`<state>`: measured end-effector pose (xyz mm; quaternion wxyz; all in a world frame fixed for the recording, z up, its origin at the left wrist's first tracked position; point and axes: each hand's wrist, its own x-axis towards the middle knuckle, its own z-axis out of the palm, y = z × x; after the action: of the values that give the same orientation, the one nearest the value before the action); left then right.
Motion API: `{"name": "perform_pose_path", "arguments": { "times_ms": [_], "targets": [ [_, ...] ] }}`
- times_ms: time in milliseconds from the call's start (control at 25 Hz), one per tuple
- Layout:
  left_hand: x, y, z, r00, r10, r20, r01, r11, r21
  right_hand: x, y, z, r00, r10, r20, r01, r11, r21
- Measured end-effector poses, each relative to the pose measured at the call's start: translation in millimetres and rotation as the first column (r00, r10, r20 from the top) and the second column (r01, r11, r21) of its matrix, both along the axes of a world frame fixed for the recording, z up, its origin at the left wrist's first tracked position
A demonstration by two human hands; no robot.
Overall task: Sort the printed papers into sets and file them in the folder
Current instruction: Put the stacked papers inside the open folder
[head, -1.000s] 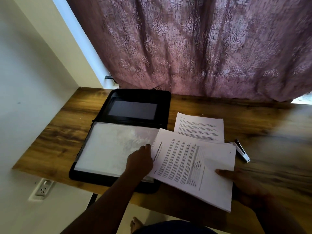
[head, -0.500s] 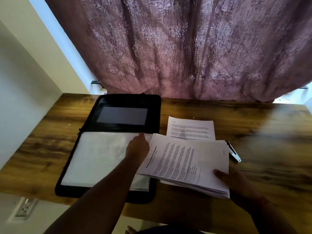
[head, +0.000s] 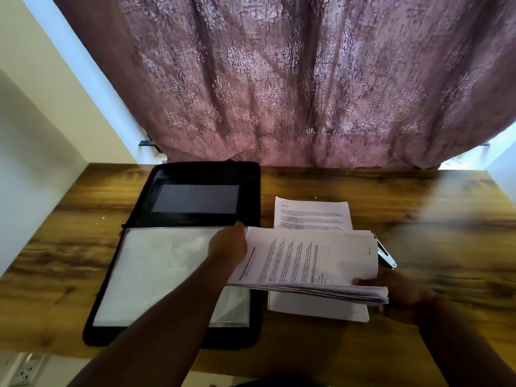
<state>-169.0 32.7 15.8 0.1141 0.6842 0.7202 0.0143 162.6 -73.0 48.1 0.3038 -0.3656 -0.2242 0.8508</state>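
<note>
Nearest, the right hand (head: pixel 402 291) at 4 o'clock grips a thick stack of printed papers (head: pixel 312 263) at its near right corner, thumb on top, fingers curled beneath. The stack is lifted above a blank sheet (head: pixel 318 308) on the table (head: pixel 418 208). The left hand (head: pixel 227 247) holds the stack's left edge, over the clear sleeve (head: pixel 156 272) of the open black folder (head: pixel 206 174) at 9 o'clock. Farther off at 12 o'clock lies another printed sheet (head: pixel 312 213); a stapler (head: pixel 386 255) peeks out at 3 o'clock.

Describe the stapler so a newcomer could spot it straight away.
Start at the open black folder on the wooden table, then go right past the held paper stack. The stapler pokes out at the stack's right edge: slim, silvery and dark, the only thing there that isn't paper.
</note>
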Motion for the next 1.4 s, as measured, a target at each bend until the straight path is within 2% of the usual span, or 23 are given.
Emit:
{"name": "perform_pose_path", "arguments": {
  "times_ms": [40, 120, 160, 360, 480, 640, 720, 920, 1000, 1200, 1320, 1400],
  "targets": [
    [-0.9, 2.9, 0.3, 1.0, 0.001, -0.003, -0.001, 1.0, 0.006, 0.6, 2.0, 3.0, 1.0, 0.007, 0.009, -0.007, 1.0, -0.011],
    [-0.4, 5.5, 0.3, 0.999, 0.012, 0.03, -0.013, 1.0, 0.025, 4.7, 1.8, 8.2, 0.978, -0.017, 0.21, 0.023, 0.999, -0.027],
    [0.7, 5.1, 0.3, 0.999, 0.021, 0.049, -0.023, 0.999, 0.031, 5.6, 0.7, 11.6, 0.966, -0.021, 0.257, 0.034, 0.998, -0.045],
    [-0.5, -2.8, -6.3, 0.995, -0.008, 0.102, 0.008, 1.0, 0.004, 1.0, 9.0, 26.7, 0.966, 0.044, 0.257, -0.023, 0.996, -0.081],
    [-3.3, -4.8, -7.8, 0.996, -0.062, 0.064, 0.062, 0.998, 0.0, 3.1, 17.7, 18.4, 0.927, 0.088, 0.365, -0.081, 0.996, -0.035],
    [-4.2, -5.5, -8.9, 0.993, -0.111, 0.037, 0.112, 0.993, -0.028, 15.7, 29.9, -0.2, 0.901, 0.084, 0.426, -0.074, 0.996, -0.039],
    [-6.0, -8.2, -8.8, 0.994, -0.084, 0.068, 0.085, 0.996, -0.009, 19.1, 32.2, -2.8, 0.883, 0.111, 0.456, -0.124, 0.992, -0.003],
    [-7.9, -6.7, -6.4, 0.996, -0.043, 0.084, 0.043, 0.999, -0.005, 23.1, 31.9, -9.0, 0.883, 0.081, 0.462, -0.118, 0.992, 0.051],
    [-8.8, -5.1, -4.9, 0.996, -0.029, 0.088, 0.029, 1.0, -0.005, 18.6, 31.4, -13.2, 0.889, 0.091, 0.449, -0.119, 0.992, 0.036],
    [-3.2, -5.2, -2.0, 0.998, 0.046, 0.041, -0.047, 0.999, 0.027, 9.6, 29.1, -17.4, 0.825, 0.219, 0.521, -0.257, 0.966, 0.001],
    [0.2, -3.0, 0.1, 1.0, 0.02, 0.013, -0.02, 1.0, 0.012, 8.2, 27.1, -8.5, 0.831, 0.282, 0.479, -0.288, 0.955, -0.063],
    [0.0, -4.7, 1.8, 1.0, -0.013, -0.004, 0.013, 1.0, -0.002, 10.2, 28.6, -12.7, 0.815, 0.279, 0.508, -0.284, 0.956, -0.069]
  ]
}}
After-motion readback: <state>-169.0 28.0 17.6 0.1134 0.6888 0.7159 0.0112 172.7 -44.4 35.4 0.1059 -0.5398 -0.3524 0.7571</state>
